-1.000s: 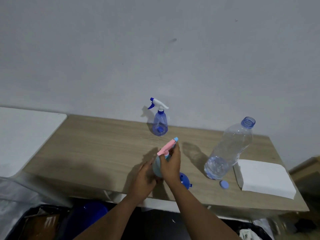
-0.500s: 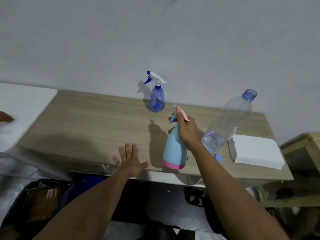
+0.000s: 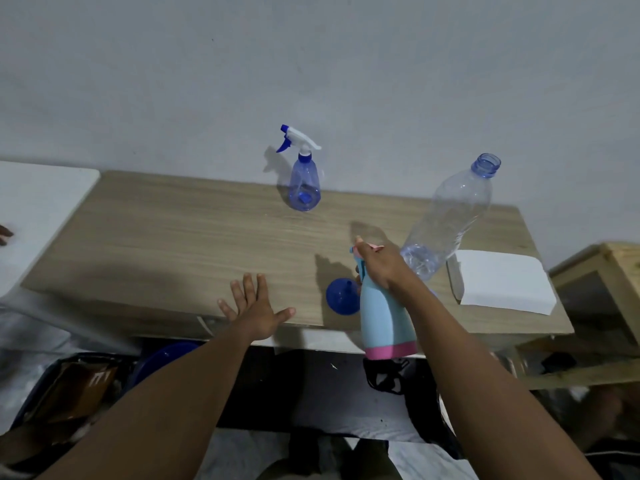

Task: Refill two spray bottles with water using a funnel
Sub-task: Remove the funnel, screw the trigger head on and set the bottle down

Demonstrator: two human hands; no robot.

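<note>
my right hand (image 3: pixel 381 268) is wrapped round the top of the pale spray bottle (image 3: pixel 386 317), holding it up over the front edge of the desk (image 3: pixel 173 244), i think to open it. my left hand (image 3: pixel 256 306) is flat, fingers spread, holding nothing. the funnel (image 3: pixel 341 296) lies by that edge, just beside the bottle, ready. the water bottle (image 3: pixel 446 220) stands open near the right edge.

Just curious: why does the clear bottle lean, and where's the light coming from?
Head view: the wide-angle lens likely bends edges, so the water bottle seems to lean; the shadow of the blue spray bottle falls left, suggesting light from the right.
</note>
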